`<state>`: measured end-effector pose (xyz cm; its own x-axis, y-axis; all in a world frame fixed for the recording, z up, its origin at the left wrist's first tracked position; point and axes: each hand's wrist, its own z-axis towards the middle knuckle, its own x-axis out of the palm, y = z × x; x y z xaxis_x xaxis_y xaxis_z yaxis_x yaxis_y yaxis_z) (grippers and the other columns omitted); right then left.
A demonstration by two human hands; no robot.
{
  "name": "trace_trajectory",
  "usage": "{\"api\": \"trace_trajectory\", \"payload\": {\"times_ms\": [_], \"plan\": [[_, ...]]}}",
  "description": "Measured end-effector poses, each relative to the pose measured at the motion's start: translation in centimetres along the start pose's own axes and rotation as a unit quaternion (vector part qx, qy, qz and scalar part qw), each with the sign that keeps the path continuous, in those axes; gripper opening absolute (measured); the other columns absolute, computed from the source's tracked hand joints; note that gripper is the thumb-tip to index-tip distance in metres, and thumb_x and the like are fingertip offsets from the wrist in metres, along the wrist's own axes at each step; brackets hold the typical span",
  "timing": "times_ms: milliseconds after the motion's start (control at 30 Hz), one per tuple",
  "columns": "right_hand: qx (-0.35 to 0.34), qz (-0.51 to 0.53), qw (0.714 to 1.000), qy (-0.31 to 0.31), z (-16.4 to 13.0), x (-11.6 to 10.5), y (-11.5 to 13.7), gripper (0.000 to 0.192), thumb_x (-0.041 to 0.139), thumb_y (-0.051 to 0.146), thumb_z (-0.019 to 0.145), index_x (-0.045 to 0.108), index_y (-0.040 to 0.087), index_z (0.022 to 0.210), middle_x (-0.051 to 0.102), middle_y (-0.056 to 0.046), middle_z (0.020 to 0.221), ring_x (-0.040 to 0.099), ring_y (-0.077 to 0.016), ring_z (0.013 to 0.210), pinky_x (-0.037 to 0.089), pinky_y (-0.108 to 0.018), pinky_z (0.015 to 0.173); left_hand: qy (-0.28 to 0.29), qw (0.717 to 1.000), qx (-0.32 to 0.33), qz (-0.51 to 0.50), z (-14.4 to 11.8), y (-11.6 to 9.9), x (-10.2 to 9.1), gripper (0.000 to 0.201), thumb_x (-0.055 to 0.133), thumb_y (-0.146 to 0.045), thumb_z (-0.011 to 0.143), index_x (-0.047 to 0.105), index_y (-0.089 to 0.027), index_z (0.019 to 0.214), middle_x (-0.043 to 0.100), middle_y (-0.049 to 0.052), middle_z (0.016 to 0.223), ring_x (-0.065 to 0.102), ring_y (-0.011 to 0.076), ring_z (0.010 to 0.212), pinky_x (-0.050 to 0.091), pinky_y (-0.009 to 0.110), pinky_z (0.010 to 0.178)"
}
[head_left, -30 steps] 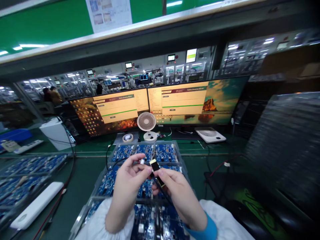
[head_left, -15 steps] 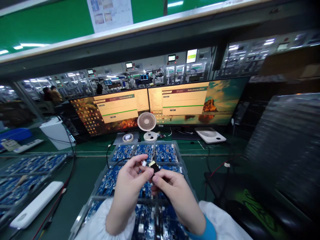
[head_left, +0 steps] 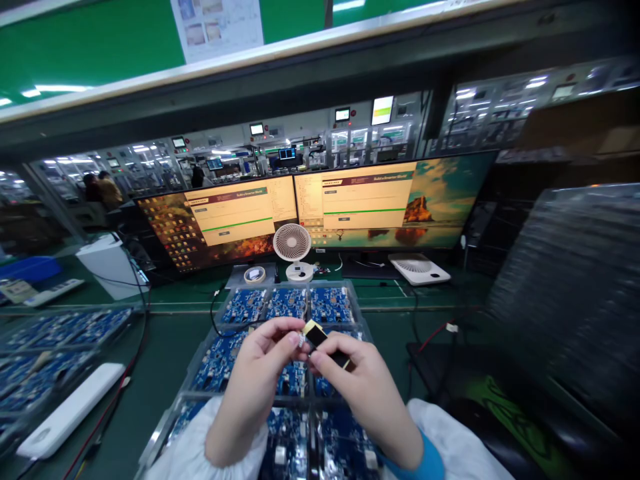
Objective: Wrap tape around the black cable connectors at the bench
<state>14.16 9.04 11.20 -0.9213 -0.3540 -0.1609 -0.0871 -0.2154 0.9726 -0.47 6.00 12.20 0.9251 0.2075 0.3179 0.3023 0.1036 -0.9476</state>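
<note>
A: The clear tray (head_left: 360, 319) is holding blue circuit boards (head_left: 287, 303), one per pocket.

B: Above it, the left hand (head_left: 260, 383) is pinching a small white connector (head_left: 301, 339); the right hand (head_left: 363, 390) is gripping a black-and-gold module (head_left: 323, 339).

A: Mating them skewed is risking bent contacts, or dropping one onto the boards.

green mat (head_left: 165, 360) open left of board tray (head_left: 200, 360), fan (head_left: 293, 243) and monitors (head_left: 350, 200) blocking behind

Both hands are bare: left hand (head_left: 260, 373), right hand (head_left: 360, 387). White sleeves (head_left: 200, 447) cover the forearms at the lower frame; a blue cuff (head_left: 423, 460) edges the right wrist.
</note>
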Motion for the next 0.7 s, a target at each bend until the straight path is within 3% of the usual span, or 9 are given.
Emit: {"api": "trace_trajectory", "payload": {"times_ms": [700], "plan": [[-0.044, -0.035, 0.998, -0.014, -0.31, -0.08, 0.38, 0.02, 0.058, 0.027, 0.079, 0.063, 0.018, 0.061, 0.064, -0.002, 0.066, 0.059, -0.019, 0.066, 0.041, -0.028, 0.063, 0.0, 1.0, -0.002, 0.016, -0.55, -0.35, 0.21, 0.026, 0.082, -0.025, 0.068, 0.069, -0.014, 0.088, 0.068, 0.002, 0.07, 0.062, 0.0127, 0.064, 0.052, 0.024, 0.064]]}}
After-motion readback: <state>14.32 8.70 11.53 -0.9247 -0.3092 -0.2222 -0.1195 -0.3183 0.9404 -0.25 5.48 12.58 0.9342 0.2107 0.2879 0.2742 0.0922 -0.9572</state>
